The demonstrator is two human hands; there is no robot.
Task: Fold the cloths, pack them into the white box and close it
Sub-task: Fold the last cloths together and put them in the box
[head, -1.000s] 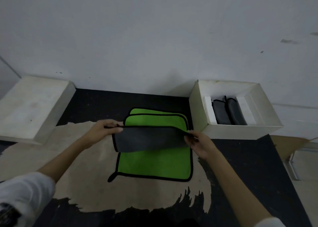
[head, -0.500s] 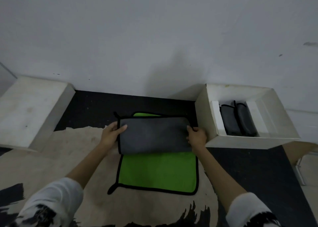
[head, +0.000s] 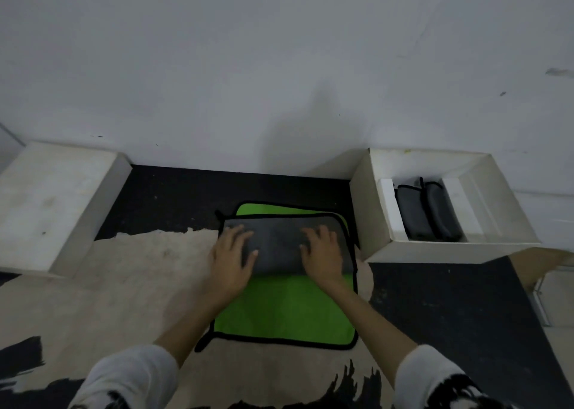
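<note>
Both hands now flat, fingers spread, no pinch: left hand (head: 231, 261) & right hand (head: 323, 258) press the grey-side fold (head: 279, 244) onto green cloth (head: 285, 309); 0.5 s ago they gripped its ends. White box (head: 372, 210) beyond, to the right, open w/ folded cloths (head: 427, 211).

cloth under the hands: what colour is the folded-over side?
Dark grey folded flap, black edging; the open half is bright green. Head view.
</note>
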